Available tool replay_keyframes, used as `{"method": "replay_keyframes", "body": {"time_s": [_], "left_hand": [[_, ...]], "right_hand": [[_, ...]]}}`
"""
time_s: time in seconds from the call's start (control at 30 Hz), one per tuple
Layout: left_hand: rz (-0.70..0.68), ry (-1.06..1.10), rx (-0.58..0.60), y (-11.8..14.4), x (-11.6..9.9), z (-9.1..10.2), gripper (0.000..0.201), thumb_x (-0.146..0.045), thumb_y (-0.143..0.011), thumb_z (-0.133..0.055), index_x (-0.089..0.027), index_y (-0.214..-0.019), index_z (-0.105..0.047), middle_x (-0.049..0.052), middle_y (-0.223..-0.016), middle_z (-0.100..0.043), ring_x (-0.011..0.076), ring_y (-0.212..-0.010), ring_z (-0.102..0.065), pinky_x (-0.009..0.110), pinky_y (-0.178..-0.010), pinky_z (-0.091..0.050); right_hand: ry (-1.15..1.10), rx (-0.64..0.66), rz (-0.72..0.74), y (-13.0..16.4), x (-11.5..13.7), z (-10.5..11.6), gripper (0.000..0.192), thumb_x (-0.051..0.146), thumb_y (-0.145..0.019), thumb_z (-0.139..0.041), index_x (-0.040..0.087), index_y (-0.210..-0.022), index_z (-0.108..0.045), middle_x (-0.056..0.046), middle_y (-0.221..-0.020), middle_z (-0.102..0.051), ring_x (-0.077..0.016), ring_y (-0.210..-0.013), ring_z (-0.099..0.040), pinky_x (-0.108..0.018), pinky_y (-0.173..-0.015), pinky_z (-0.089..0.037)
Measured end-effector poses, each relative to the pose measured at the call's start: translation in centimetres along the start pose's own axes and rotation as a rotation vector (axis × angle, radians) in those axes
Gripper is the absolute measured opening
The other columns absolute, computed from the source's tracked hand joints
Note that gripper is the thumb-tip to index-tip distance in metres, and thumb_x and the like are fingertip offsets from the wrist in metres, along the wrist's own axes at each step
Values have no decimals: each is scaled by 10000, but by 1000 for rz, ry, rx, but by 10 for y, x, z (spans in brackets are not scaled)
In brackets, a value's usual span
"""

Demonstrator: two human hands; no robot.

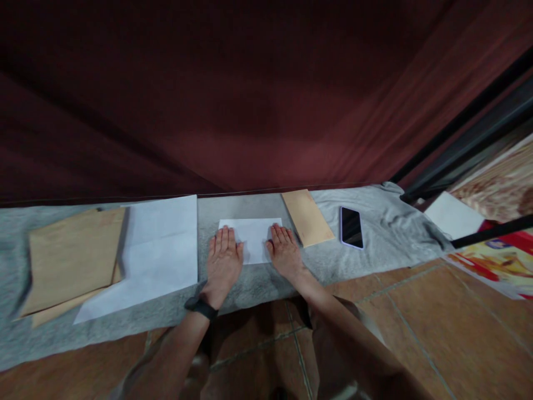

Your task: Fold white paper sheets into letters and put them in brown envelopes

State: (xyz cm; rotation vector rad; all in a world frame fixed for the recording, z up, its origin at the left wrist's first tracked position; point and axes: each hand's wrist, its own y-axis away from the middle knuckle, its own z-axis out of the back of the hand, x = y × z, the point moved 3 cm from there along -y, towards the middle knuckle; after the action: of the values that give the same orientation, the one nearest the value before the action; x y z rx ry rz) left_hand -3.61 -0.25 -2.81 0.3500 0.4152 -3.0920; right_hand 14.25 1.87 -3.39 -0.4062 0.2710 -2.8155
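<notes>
A folded white sheet point(253, 239) is being held flat on a grey cloth point(258, 280) that is spread along the floor. The left hand point(224, 261) is being laid palm down on the left end of the sheet, with the fingers extended and closed together; nothing is being pinched. The right hand point(284, 253) is being laid palm down on the right end in the same manner, fingers straight and side by side. The sheet is being kept between the two hands, at the middle of the cloth, close to the far edge. A black wristband point(201, 307) is being worn on the left wrist.

To the left of the left hand, a larger white paper point(160, 250) is being partly overlapped by brown envelopes point(73, 258) at the far left. Just beside the right hand, a tan envelope point(307, 217) is being shown lying at an angle. Further right, a phone point(351, 226) is being shown face up with a dark screen. The far side is being closed off by a dark red curtain point(250, 94). Brown floor tiles point(416, 311) are being shown on the near side.
</notes>
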Motion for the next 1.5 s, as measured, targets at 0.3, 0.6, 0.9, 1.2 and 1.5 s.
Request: {"method": "replay_keyframes", "body": {"time_s": [0.3,0.6,0.9,1.2,1.5], "left_hand": [[-147,40,115,-21,-19,-12,572,-240,-980,-285,-108,-1519,-424,122,-1600,-399,270,-1532,-261,505,-1251,-198],[50,-4,-10,-19,17,-6,611,-325,-984,-310,-15,-1502,-405,224,-1578,-400,325,-1495,-336,511,-1207,-291],[286,153,55,-30,37,19,641,-306,-880,-522,-39,-1460,-469,231,-1261,-661,353,-1152,-644,471,-1034,-487],[613,1165,160,-37,47,26,676,-156,-694,-693,-180,-1357,-563,5,-818,-718,162,-653,-663,288,-653,-553],[632,1795,1,-36,16,70,671,-247,-756,-750,-296,-1384,-518,0,-902,-711,156,-800,-697,296,-783,-568]], "right_hand": [[-61,54,99,-24,29,-14,500,344,-1078,-310,154,-1522,-441,-90,-1598,-395,-238,-1489,-347,-457,-1233,-259],[21,-89,-64,-19,4,-13,577,380,-1053,-383,28,-1509,-419,-213,-1564,-412,-313,-1450,-400,-479,-1184,-315],[-52,-52,-270,-17,-25,11,556,292,-949,-536,21,-1432,-485,-249,-1250,-655,-340,-1141,-621,-436,-1007,-467],[-210,-55,-52,-12,-9,38,599,424,-992,-522,94,-1483,-429,-223,-1428,-527,-324,-1332,-496,-485,-1114,-419],[-729,-76,163,1,38,72,413,337,-1038,-400,230,-1386,-594,-74,-1394,-626,-231,-1324,-544,-426,-1176,-374]]}}
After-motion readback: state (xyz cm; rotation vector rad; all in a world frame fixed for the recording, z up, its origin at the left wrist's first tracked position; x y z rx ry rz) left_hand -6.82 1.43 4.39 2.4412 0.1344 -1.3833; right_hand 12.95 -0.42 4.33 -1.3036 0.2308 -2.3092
